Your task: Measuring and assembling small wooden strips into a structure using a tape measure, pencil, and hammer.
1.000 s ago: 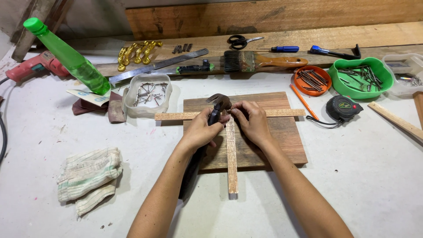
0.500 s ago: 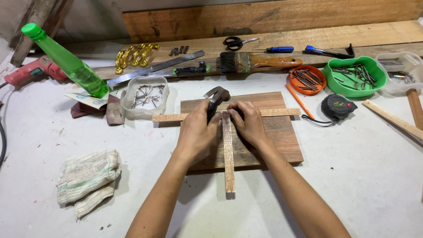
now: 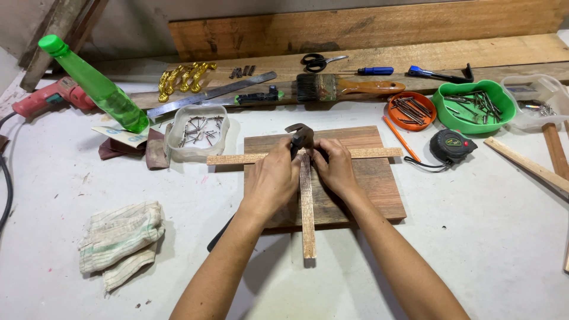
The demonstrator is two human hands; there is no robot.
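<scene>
On the dark board (image 3: 367, 184), the left hand (image 3: 272, 184) grips a hammer (image 3: 300, 137); the right hand (image 3: 336, 169) has fingers pinched closed at the wooden strips' (image 3: 307, 207) crossing.

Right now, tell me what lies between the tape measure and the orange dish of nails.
Head view: an orange pencil lies slanting between the tape measure and the orange dish.

We see a bright, evenly lit scene, sharp throughout. Soft overhead light casts faint shadows beneath the forearms onto the white table (image 3: 474, 237). No glare; slight wide-angle bending at the edges.
</scene>
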